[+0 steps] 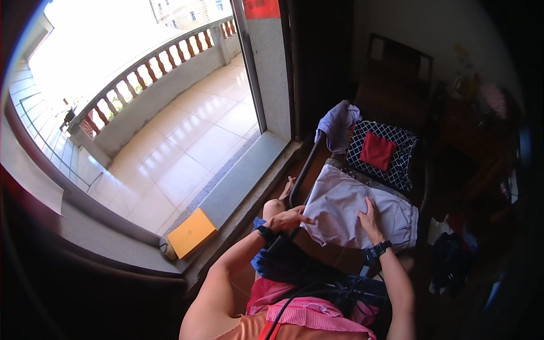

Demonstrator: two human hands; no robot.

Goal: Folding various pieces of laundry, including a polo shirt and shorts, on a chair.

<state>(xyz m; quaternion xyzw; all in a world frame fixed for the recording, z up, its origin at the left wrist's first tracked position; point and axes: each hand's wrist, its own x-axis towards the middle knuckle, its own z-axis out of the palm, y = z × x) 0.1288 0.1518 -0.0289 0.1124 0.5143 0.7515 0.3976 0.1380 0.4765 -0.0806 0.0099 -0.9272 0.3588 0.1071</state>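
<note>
A pale lavender garment (340, 199) with a gathered elastic edge on its right, apparently shorts, is spread out before me with a few wrinkles. My left hand (291, 217) is at its lower left edge, fingers touching the cloth; whether they pinch it is unclear. My right hand (369, 219) lies on the middle of the garment, thumb apart from the fingers. Just beyond it is a dark cloth with a white lattice pattern (382, 174), topped by a small folded red cloth (378, 151). A lilac cloth (338, 125) hangs over the left armrest of the chair.
The chair's dark ribbed armrest (307, 168) curves up beside the stone doorsill (250, 165). A yellow box (192, 233) stands on the sill. A dark clothes pile (452, 259) lies at the right in shadow. Outside, a balustrade (157, 70) borders the tiled balcony (191, 131).
</note>
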